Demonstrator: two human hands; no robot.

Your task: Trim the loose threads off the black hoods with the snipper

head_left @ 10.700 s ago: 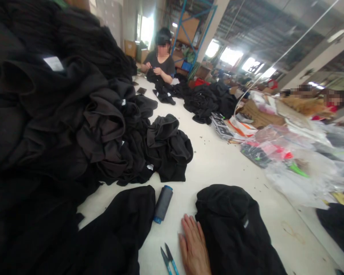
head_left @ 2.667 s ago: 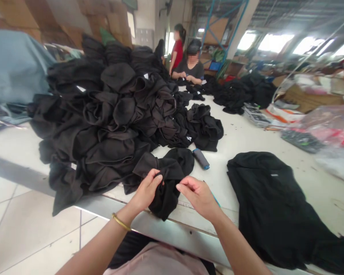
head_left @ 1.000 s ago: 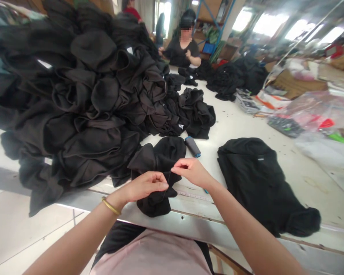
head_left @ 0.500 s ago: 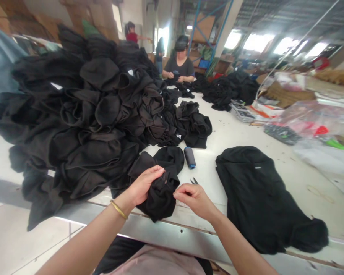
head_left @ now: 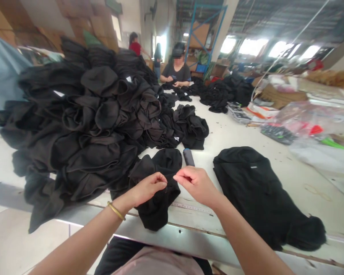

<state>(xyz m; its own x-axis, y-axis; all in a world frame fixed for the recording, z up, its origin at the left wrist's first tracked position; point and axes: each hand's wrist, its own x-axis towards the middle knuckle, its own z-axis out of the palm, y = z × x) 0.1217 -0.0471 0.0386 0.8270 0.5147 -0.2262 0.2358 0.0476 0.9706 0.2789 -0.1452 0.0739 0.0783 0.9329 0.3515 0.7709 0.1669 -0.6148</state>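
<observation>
Over a crumpled black garment (head_left: 153, 217) at the front of the table, my left hand (head_left: 149, 188) is closed in a pinch, fingertips pointing right. Facing it across a small gap, my right hand (head_left: 197, 185) pinches too, thumb against forefinger. Whatever sits between either set of fingertips is too fine to make out. A spool of dark thread (head_left: 188, 156) stands just behind my right hand, its lower end covered. Further right lies a folded black garment (head_left: 255, 194) with a small pale label.
A tall heap of black garments (head_left: 103, 118) fills the left side. A measuring tape (head_left: 192, 207) runs along the table's front edge. Plastic bags (head_left: 318, 118) and papers lie at the right. Across the table a co-worker (head_left: 176, 72) handles black cloth.
My left hand has let go of the garment and pinches above it. My right hand has risen slightly, covering the small dark snips seen before. The view has shifted a little.
</observation>
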